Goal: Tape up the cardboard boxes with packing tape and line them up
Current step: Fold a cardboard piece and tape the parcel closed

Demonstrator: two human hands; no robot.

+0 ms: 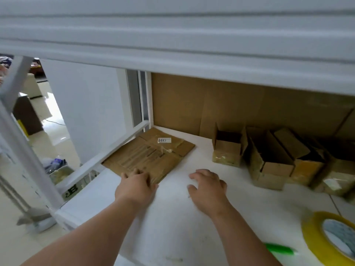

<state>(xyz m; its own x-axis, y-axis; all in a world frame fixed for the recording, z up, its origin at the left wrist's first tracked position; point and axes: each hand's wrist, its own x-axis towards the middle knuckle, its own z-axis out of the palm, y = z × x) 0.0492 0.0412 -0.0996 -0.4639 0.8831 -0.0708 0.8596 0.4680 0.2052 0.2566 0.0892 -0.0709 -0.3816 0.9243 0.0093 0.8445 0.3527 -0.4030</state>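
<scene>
Head view: the left hand [137, 184] rests flat-fingered on the flattened cardboard box [151, 153]. The right hand [208, 186], at its 3 o'clock, hovers loosely spread, holding nothing.

2 bare forearms, left hand [136, 184] and right hand [208, 186], no sleeves visible.

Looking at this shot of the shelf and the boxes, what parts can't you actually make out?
- Tape roll, head view: cut off by the right and bottom edges.
- Label on the flat cardboard: too small and blurred to read fully.
- Boxes at right: insides in shadow; the farthest runs off the right edge.
- Left hand: fingertips blurred, so its contact with the cardboard is unclear.
- Green thing: blurred, unidentifiable.
</scene>
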